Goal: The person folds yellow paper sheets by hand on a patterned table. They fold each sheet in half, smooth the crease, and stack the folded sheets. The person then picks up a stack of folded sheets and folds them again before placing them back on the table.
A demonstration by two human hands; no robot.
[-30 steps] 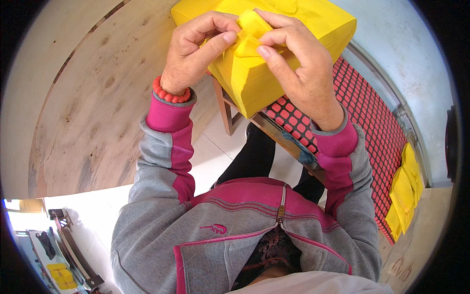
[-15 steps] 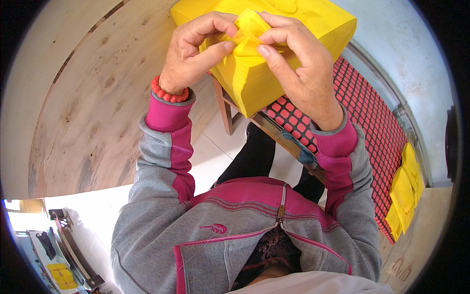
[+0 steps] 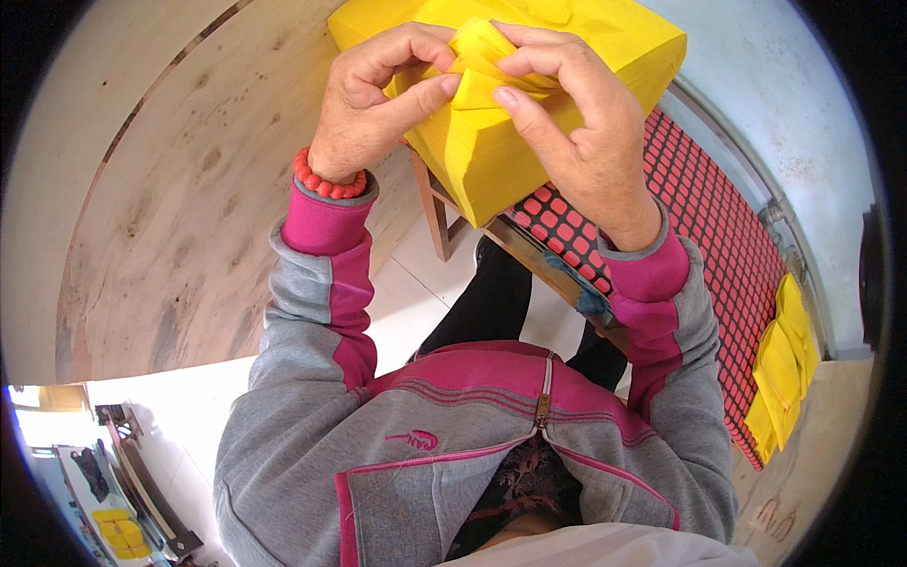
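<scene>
A thick block of yellow sheets (image 3: 496,165), either paper or thin cloth, stands at the top centre; fine parallel lines run along its side. At its upper front edge, a creased yellow sheet (image 3: 480,47) bunches up between my hands. My left hand (image 3: 383,99), with a red bead bracelet (image 3: 329,186) at the wrist, pinches the sheet's left side between thumb and fingers. From the right, my right hand (image 3: 590,128) has thumb and forefinger closed on the same sheet. Parts of the sheet behind my fingers are hidden.
A wooden board (image 3: 189,208) fills the left. Under the block lies a red-and-black patterned cover (image 3: 694,246) on a wooden frame (image 3: 430,203). Folded yellow pieces (image 3: 782,364) rest at its right edge, beside a pale wall (image 3: 765,104). Another yellow bundle (image 3: 121,534) sits at the lower left.
The creased sheet's folds have shifted slightly between my fingers. My left thumb has moved a little to the right. Both hands otherwise stay nearly in place.
</scene>
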